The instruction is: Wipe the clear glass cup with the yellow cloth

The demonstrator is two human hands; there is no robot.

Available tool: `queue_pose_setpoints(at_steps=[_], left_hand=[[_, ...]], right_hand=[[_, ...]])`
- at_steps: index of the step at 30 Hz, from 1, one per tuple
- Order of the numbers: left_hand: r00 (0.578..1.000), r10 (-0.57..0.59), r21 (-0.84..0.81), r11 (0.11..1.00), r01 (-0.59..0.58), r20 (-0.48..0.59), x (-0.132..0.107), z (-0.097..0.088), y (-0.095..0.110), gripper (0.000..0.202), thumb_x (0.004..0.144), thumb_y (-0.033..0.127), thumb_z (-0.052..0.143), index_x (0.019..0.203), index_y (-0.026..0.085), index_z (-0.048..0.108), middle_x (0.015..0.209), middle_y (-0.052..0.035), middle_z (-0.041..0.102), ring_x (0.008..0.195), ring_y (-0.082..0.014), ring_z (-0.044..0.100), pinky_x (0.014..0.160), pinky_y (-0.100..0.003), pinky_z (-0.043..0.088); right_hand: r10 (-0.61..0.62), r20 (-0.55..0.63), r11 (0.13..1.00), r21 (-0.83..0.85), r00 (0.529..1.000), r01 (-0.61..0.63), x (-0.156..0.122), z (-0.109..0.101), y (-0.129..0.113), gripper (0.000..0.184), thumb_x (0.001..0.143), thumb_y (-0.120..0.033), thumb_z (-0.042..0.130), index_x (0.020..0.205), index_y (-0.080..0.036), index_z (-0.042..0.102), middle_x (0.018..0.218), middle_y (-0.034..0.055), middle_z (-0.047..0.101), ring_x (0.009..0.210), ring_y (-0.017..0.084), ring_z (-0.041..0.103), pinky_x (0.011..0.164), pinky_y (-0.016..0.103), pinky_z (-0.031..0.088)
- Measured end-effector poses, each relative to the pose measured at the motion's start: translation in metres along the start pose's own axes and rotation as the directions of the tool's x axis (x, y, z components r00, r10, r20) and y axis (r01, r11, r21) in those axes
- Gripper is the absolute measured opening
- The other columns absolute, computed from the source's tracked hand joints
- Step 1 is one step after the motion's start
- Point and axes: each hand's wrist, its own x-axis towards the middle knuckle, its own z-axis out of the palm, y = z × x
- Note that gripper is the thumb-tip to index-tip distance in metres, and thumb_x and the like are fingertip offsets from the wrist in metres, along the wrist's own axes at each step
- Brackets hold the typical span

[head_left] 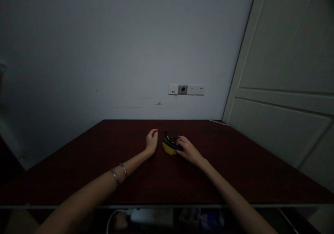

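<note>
A small yellow pouch with a dark zip edge (169,147) lies near the middle of a dark red table (235,171). My right hand (188,150) rests on its right side, fingers curled onto the dark edge. My left hand (151,140) lies on the table just left of the pouch, fingers loosely bent and apart from it, holding nothing. Two bracelets (119,173) circle my left forearm.
A white wall rises behind the table with a row of power sockets (187,89). A pale door (284,88) stands at the right. Below the table's near edge, a white cable (113,218) and dim items show on a lower shelf.
</note>
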Motion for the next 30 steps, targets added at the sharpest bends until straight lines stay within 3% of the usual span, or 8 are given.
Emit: queue_pose_setpoints(at_steps=[5,8,10,17,21,24,27,30], left_hand=[[0.978,0.127,0.087,0.986,-0.143,0.167,-0.012,-0.019,0.033,0.018,0.07,0.011,0.049,0.084,0.013,0.06,0.088,-0.0071,0.063,0.086,-0.0167,0.058,0.082,-0.031,0.045],[0.906,0.27,0.103,0.943,-0.318,0.327,-0.02,-0.029,0.053,0.016,0.072,0.018,0.054,0.087,0.016,0.06,0.09,-0.0055,0.061,0.087,-0.0168,0.056,0.082,-0.032,0.044],[0.857,0.302,0.063,0.931,-0.359,0.417,-0.025,-0.031,0.063,0.024,0.071,0.026,0.059,0.094,0.017,0.06,0.095,-0.006,0.061,0.092,-0.0177,0.056,0.085,-0.034,0.043],[0.866,0.133,-0.133,0.988,-0.078,0.481,-0.03,-0.017,0.074,0.055,0.063,0.03,0.069,0.113,0.015,0.052,0.114,-0.0115,0.056,0.096,-0.0219,0.057,0.084,-0.035,0.046],[0.883,0.129,-0.237,0.971,-0.021,0.452,-0.024,-0.004,0.077,0.041,0.065,0.024,0.066,0.104,0.013,0.058,0.103,-0.0088,0.062,0.092,-0.0205,0.058,0.084,-0.034,0.047],[0.896,0.089,-0.255,0.967,0.027,0.434,-0.015,0.001,0.081,0.029,0.067,0.019,0.061,0.095,0.012,0.061,0.095,-0.0066,0.065,0.089,-0.0198,0.059,0.083,-0.034,0.047],[0.905,0.061,-0.26,0.964,0.056,0.422,-0.006,0.004,0.085,0.024,0.066,0.015,0.059,0.089,0.011,0.062,0.091,-0.006,0.066,0.087,-0.0195,0.06,0.082,-0.034,0.047],[0.886,0.074,-0.313,0.946,0.083,0.457,0.002,0.006,0.088,0.024,0.065,0.015,0.06,0.089,0.01,0.062,0.092,-0.0075,0.066,0.088,-0.0199,0.06,0.083,-0.036,0.046]], right_hand=[[0.088,-0.105,0.982,0.177,0.991,-0.069,0.009,-0.014,-0.013,0.014,0.068,-0.024,0.064,0.079,-0.019,0.057,0.099,0.0076,0.056,0.106,0.023,0.048,0.09,0.041,0.04],[0.15,-0.189,0.958,0.271,0.97,-0.096,0.019,-0.025,-0.023,0.015,0.067,-0.03,0.066,0.074,-0.019,0.058,0.093,0.0057,0.056,0.096,0.021,0.053,0.086,0.038,0.041],[0.222,-0.275,0.936,0.329,0.935,-0.126,0.025,-0.029,-0.03,0.018,0.065,-0.034,0.067,0.072,-0.019,0.06,0.094,0.0059,0.055,0.093,0.02,0.053,0.084,0.036,0.042],[0.409,-0.447,0.878,0.431,0.795,-0.209,0.044,-0.029,-0.04,0.027,0.06,-0.042,0.069,0.07,-0.018,0.064,0.098,0.0078,0.054,0.09,0.021,0.054,0.08,0.036,0.044],[0.446,-0.504,0.87,0.438,0.739,-0.226,0.053,-0.025,-0.038,0.028,0.061,-0.043,0.067,0.071,-0.017,0.063,0.1,0.0085,0.054,0.094,0.022,0.053,0.083,0.036,0.043],[0.482,-0.52,0.853,0.461,0.705,-0.244,0.058,-0.021,-0.034,0.035,0.061,-0.043,0.067,0.085,-0.017,0.06,0.103,0.0094,0.053,0.098,0.023,0.052,0.087,0.037,0.042],[0.515,-0.487,0.816,0.532,0.706,-0.228,0.061,-0.02,-0.027,0.057,0.06,-0.042,0.068,0.109,-0.018,0.049,0.111,0.011,0.052,0.103,0.023,0.051,0.09,0.039,0.041],[0.487,-0.376,0.786,0.583,0.789,-0.207,0.06,-0.024,-0.02,0.071,0.056,-0.04,0.071,0.118,-0.018,0.043,0.117,0.0119,0.051,0.108,0.023,0.049,0.091,0.038,0.041]])
